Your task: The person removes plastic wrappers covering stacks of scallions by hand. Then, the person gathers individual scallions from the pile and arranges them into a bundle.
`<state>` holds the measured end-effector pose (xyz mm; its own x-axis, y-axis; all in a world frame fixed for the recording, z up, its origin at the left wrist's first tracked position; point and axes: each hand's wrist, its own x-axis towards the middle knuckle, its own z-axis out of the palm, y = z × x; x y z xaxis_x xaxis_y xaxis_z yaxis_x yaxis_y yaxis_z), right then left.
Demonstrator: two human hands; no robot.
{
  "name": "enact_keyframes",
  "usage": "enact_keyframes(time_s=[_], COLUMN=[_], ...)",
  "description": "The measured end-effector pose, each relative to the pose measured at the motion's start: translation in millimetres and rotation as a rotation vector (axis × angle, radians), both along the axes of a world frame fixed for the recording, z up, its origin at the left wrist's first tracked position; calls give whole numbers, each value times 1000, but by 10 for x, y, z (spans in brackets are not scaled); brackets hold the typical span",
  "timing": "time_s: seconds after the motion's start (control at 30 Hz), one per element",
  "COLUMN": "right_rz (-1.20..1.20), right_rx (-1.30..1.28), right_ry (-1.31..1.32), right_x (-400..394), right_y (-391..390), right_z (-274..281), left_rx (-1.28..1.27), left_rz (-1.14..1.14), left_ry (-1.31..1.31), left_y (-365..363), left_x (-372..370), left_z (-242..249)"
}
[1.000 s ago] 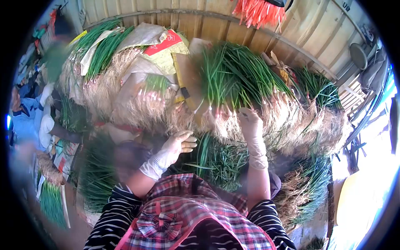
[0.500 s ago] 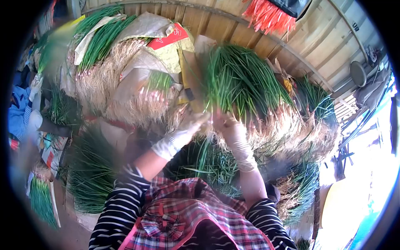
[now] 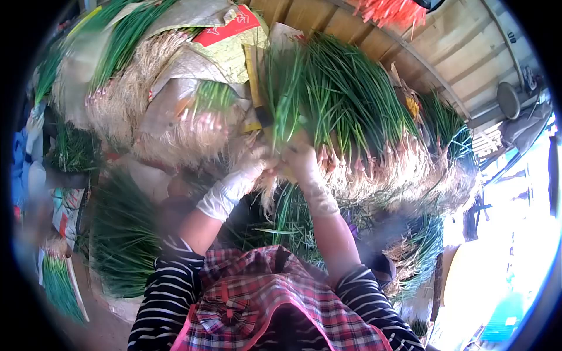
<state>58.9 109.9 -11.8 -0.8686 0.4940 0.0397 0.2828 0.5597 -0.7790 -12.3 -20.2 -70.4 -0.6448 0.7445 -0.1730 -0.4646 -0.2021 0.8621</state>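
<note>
My left hand (image 3: pixel 256 164), in a pale glove, is closed around the root end of a small bunch of green onions (image 3: pixel 285 111). Close beside it, my right hand (image 3: pixel 301 161), also gloved, has its fingers bent at the base of the same bunch; its fingertips are partly hidden. The bunch's leaves point up and away, and pale roots hang below my hands. Just right of them lies a large pile of green onions (image 3: pixel 357 99) with its roots toward me. Another pile with long roots (image 3: pixel 140 70) lies at the upper left, partly under sacking.
Cut green leaves (image 3: pixel 293 225) lie below my hands. A dark green heap (image 3: pixel 126 234) is at the left, and more onions (image 3: pixel 418 257) are at the right. A co-worker's gloved hand (image 3: pixel 35 126) shows at the far left. Red strips (image 3: pixel 392 13) hang at the top.
Both hands have shifted slightly left with the bunch between them, and roots now hang below them. The view has tilted, so the piles sit higher in the picture.
</note>
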Motion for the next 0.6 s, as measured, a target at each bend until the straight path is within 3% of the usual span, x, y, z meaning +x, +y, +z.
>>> enact_keyframes(time_s=[0.03,0.1,0.17,0.23,0.3,0.43,0.5,0.57,0.6], right_rz=[10,-27,-166,-56,-107,-87,4,42,193], right_rx=[86,1273,-176,45,139,624,204,99,131], right_ry=[52,-113,190,-111,-80,-163,196,41,-90], right_x=[-129,-479,-591,-671,-411,77,158,-54,-199], right_y=[81,525,1040,1097,798,865,687,244,152], right_z=[-33,-70,-47,178,572,493,328,563,503], left_rx=[-9,49,105,125,76,-2,49,57,18], left_rz=[16,197,236,187,171,192,161,80,52], left_ry=[135,140,-32,-190,-149,16,42,-19,-23], left_y=[5,-45,-137,-184,-132,-119,-124,-103,-65], left_x=[-30,-110,-222,-356,-400,-369,-287,-98,-3], left_z=[58,291,447,285,65,36,199,349,328])
